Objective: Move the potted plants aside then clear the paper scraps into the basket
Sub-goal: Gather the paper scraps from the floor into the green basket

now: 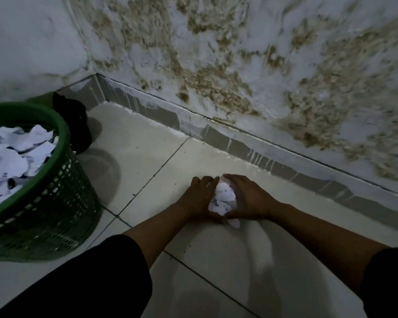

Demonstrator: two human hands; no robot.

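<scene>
Down on the tiled floor (147, 145), the left hand (197, 198) and right hand (251, 198) cup a wad of white paper scraps (223, 199) between them, each grip curled around the wad, with one scrap poking out below. Left of the hands stands the green mesh basket (55, 191), already heaped with torn paper. Beyond the basket, a dark pot (75, 125) sits by the stained wall (239, 65).

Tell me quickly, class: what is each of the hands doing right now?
Left hand: cupped against the paper scraps, holding them.
Right hand: curled round the same paper scraps, holding them from the other side.
</scene>
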